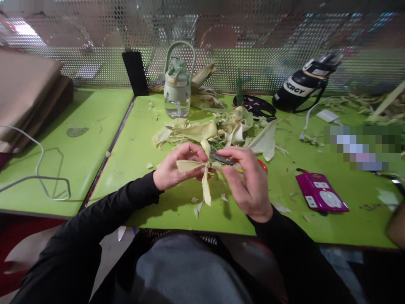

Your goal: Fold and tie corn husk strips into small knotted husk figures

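The left hand (172, 168) pinched a cross-shaped husk piece (206, 166); the right hand (248, 181) curved beside it, grip unclear

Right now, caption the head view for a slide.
Left hand holding a knotted cross of pale husk strips above a green table, right hand beside it, loose husks beyond.

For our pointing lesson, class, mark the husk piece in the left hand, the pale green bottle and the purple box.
Husk piece (206, 166), head view: its centre, where strips meet.
Pale green bottle (177, 90), head view: its body.
Purple box (321, 192), head view: its top face.
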